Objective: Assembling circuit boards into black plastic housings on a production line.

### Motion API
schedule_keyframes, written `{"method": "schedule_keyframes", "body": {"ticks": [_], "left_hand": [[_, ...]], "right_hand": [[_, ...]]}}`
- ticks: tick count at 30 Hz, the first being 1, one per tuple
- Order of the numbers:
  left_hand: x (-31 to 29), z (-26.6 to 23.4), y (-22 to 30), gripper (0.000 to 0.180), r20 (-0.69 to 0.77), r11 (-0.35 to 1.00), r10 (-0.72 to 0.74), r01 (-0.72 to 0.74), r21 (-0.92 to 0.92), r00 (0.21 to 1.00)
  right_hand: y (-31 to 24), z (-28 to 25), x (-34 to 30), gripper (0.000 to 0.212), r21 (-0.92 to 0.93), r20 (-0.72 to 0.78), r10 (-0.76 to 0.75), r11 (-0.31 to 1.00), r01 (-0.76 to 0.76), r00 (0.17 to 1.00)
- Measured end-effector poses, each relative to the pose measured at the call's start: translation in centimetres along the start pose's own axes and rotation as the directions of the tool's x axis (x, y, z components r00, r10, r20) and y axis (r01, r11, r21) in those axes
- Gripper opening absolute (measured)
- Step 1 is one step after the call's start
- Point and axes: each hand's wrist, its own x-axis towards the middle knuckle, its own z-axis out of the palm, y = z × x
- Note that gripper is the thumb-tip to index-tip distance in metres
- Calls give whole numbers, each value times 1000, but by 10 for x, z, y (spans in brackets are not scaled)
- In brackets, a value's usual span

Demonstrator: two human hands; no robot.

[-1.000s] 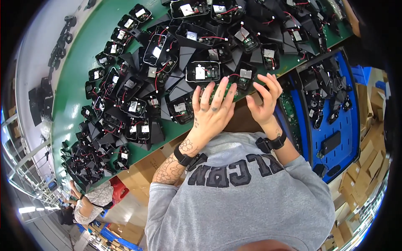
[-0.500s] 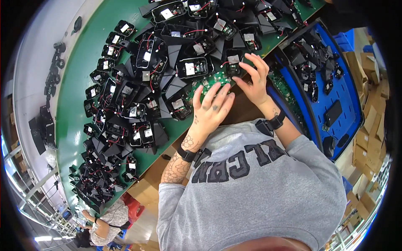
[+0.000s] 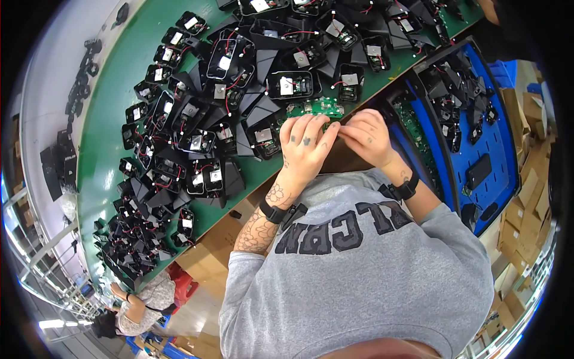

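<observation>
My left hand (image 3: 305, 143) is curled in front of a green circuit board panel (image 3: 317, 107) at the table's near edge. Its fingers are bent together and cover part of the panel. Close beside it, my right hand (image 3: 369, 137) is closed, with thumb and fingertips pinched against the left hand's fingertips. Whatever lies between the fingertips is hidden or too small to make out. Just beyond the hands sit two open black plastic housings, one wide (image 3: 288, 85) and one narrow (image 3: 350, 82), each with a pale square part and thin red wires inside.
Many similar black housings crowd the green table (image 3: 107, 179). At the right stands a blue tray (image 3: 478, 149) with black parts, beside more green boards (image 3: 412, 122). Cardboard boxes (image 3: 520, 221) are stacked beyond. Another person (image 3: 146, 302) works at the lower left.
My right hand has moved from the narrow black housing toward my left hand, and its spread fingers have closed. My left fingers have curled in. The whole view has shifted slightly.
</observation>
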Motion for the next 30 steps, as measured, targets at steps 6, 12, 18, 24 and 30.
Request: {"method": "schedule_keyframes", "body": {"ticks": [6,12,18,24,30], "left_hand": [[3,-5,-4,33,74,1000,-26,27,-15,997],[-2,-21,6,33,85,974,136,-118,-192,987],[-30,-24,-1,32,219,970,190,-148,-193,957],[-25,-25,-3,33,230,988,86,-54,-145,969],[-31,-23,-6,27,186,980,113,-79,-184,976]], "right_hand": [[-7,16,16,24,-8,40,24,1000,-24,999],[-11,14,23,23,-24,31,50,998,-50,998],[-9,9,23,25,-83,28,82,993,-80,996],[-13,7,26,31,-1,58,94,996,-94,994],[-26,15,41,26,91,65,156,983,-162,986]]}}
